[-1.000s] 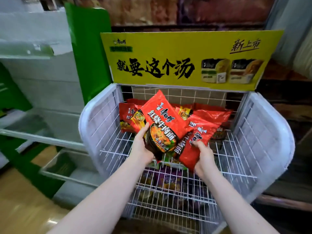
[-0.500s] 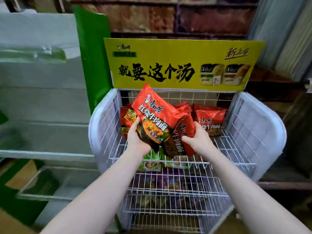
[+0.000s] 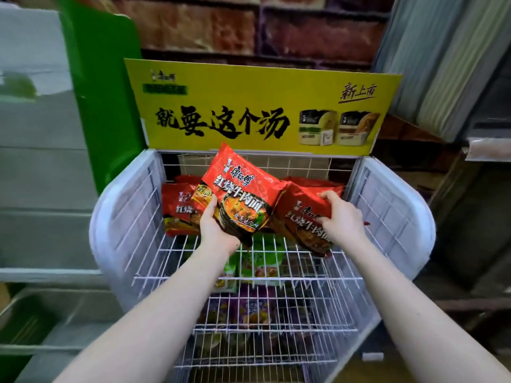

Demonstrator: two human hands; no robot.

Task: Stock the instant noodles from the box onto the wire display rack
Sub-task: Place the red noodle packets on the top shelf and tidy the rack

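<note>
Over the top shelf of the white wire display rack [image 3: 387, 205], the left hand [image 3: 218, 230] grips a tilted red plastic instant-noodle packet [image 3: 243, 189] and the right hand [image 3: 341, 221] clasps a second red packet [image 3: 301, 217] beside it, and either could flop forward if released unsupported

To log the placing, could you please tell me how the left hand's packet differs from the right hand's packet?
The left hand's noodle packet is raised and tilted; the right hand's noodle packet sits lower, by the wire shelf. The left hand grips its lower edge, the right hand an upper corner. Both are red, same print.
</note>
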